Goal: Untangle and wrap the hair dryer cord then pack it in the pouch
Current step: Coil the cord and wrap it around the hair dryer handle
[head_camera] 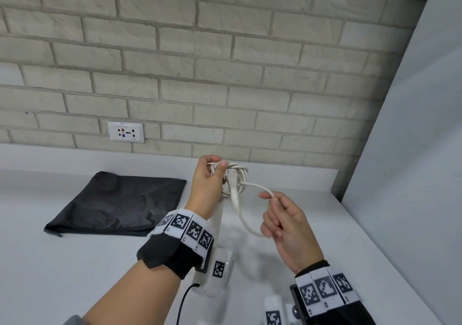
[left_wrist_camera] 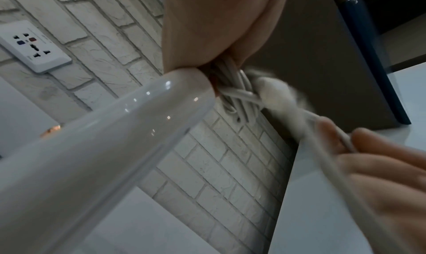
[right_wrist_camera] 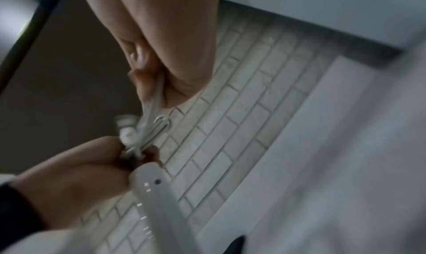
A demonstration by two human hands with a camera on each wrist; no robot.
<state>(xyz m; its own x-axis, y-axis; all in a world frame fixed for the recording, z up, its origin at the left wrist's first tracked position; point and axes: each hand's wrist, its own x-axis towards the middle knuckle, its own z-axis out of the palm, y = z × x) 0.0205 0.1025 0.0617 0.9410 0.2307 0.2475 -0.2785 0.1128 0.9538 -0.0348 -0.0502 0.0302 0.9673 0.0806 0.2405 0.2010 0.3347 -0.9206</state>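
White cord [head_camera: 235, 178]: coiled in several loops at end of dryer handle [left_wrist_camera: 103, 139], held above the counter; plug [head_camera: 231, 174] lies across the coil, one free loop runs out to the right. Black pouch [head_camera: 120, 204]: flat on counter, left of coil, well apart.

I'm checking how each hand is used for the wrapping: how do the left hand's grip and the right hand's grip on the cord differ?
The left hand is raised near the wall, its fingers curled round the coiled bundle of cord; the right hand sits lower and nearer the camera, pinching one loose strand. The left hand also holds the hair dryer; the right hand holds only cord. Both grip the same white cord above the counter.
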